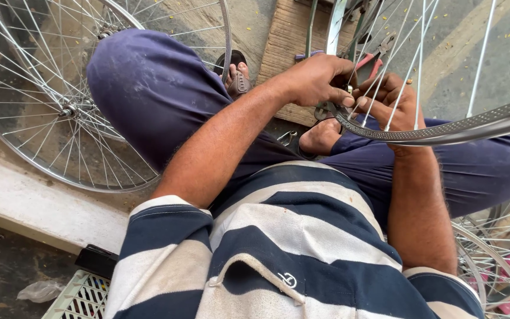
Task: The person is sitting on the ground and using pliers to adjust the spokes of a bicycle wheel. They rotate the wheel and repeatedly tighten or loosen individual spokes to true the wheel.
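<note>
Seated, striped shirt [278,248] nearest the lens, navy trousers [160,94] bent to either side. Down at the bottom left, a pale slatted crate [78,298], contents out of view, with a scrap of clear plastic [39,290] just beside it on the ground.

Between the knees, 2 hands at 1 silver rim [444,131]. Left hand [317,80] curled shut from above, fingertips pinched on something small at the rim's near edge; too small to tell what. Right hand [394,100] cupped under that same edge, fingers wrapped around the rim and threaded among its spokes [411,53]. Rim tilted, sweeping from the hands out to the right edge, its inner wall dotted with holes. Just beside the left hand, a dark tool [324,111] touching the rim.

Beyond the hands, red-handled pliers [372,62] on a wooden board [284,41]. 2 feet visible: 1 bare [321,137] below the hands, 1 in a sandal [237,74] farther off.

Left of the knee, 1 spoked wheel [48,106] leaning by a concrete ledge [36,207]. At the lower right, more rims [494,254] overlapping, number unclear.
</note>
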